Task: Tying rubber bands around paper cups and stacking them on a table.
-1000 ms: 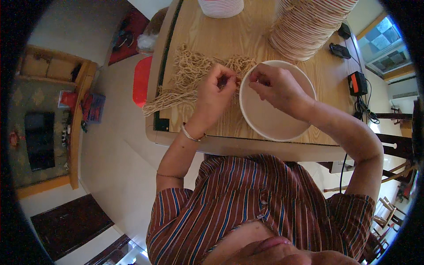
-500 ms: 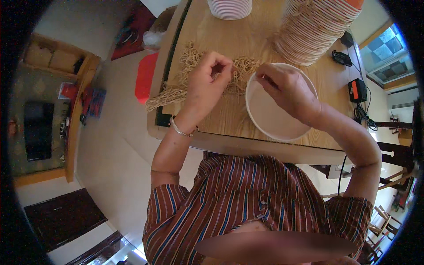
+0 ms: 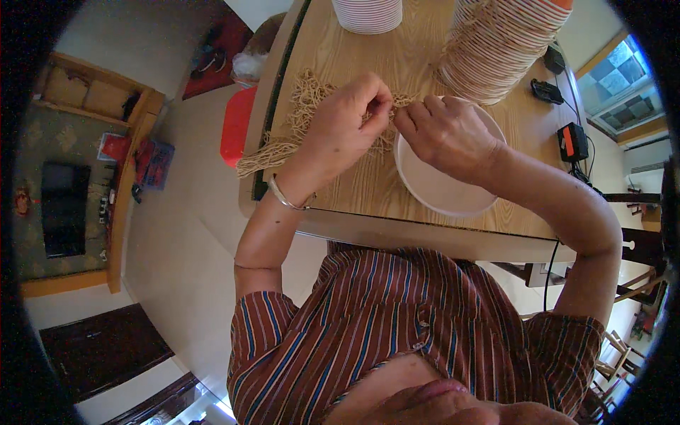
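Note:
Over the table's near side, my left hand (image 3: pixel 351 113) is closed in a pinch, a silver bangle on its wrist. My right hand (image 3: pixel 453 138) is closed too, fingers curled down, its fingertips almost meeting the left ones. What they pinch is too small to make out. Tangled tan cord (image 3: pixel 309 99) lies on the tabletop behind and beside my left hand, and one bundle of it (image 3: pixel 265 157) reaches the table's left edge. Beneath my right hand sits a round white tub (image 3: pixel 446 193), its far part hidden by that hand.
A tall leaning stack of white-rimmed tubs (image 3: pixel 496 53), with tan cord strands along its side, stands at the far right of the wooden table (image 3: pixel 347 195). Another white stack (image 3: pixel 370 15) is farther back. Black chargers (image 3: pixel 572 142) with cables lie along the right edge. A red stool (image 3: pixel 238 127) stands left.
My left hand has moved right and my right hand slightly left, so their fingertips have come together. Both stay closed.

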Motion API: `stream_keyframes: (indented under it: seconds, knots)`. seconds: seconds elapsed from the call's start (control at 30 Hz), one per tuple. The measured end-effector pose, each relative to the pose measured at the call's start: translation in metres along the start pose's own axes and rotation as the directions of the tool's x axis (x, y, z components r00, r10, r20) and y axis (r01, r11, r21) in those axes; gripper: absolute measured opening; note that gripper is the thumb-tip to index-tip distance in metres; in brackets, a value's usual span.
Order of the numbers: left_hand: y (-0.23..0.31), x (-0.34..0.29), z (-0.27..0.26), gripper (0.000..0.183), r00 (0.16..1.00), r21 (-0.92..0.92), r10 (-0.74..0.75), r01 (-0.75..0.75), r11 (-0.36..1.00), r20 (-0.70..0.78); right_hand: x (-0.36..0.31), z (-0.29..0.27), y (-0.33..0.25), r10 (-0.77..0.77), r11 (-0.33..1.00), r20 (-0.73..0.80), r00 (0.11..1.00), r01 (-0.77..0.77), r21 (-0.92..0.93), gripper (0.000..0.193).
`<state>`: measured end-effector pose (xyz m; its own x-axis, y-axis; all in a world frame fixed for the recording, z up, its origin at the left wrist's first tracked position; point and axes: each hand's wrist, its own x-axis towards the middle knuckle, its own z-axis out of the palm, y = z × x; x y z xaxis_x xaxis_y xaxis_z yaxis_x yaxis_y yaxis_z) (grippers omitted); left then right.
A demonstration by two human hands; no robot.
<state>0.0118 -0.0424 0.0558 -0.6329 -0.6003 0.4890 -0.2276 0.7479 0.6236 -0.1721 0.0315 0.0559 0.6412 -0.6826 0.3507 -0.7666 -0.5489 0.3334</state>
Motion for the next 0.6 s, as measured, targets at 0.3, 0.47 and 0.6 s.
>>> stream_keyframes:
  seconds: [0.3, 0.47, 0.6]
  knots:
    - [0.008, -0.035, 0.025, 0.027, 0.97, -0.068, -0.241, 0.242, 0.968, 0.032, -0.002, -0.002, 0.007, 0.239, 0.957, 0.212, 0.948, -0.267, 0.115, 0.016]
    - [0.022, -0.043, 0.033, 0.029, 0.931, -0.142, -0.357, 0.364, 0.92, 0.077, -0.006, 0.008, 0.017, 0.485, 0.593, 0.3, 0.822, -0.561, 0.577, 0.016]
    - [0.018, -0.043, 0.039, 0.021, 0.958, -0.215, -0.287, 0.282, 0.935, 0.007, -0.007, -0.001, 0.016, 0.33, -0.279, 0.831, 0.448, -0.794, 0.54, 0.021]
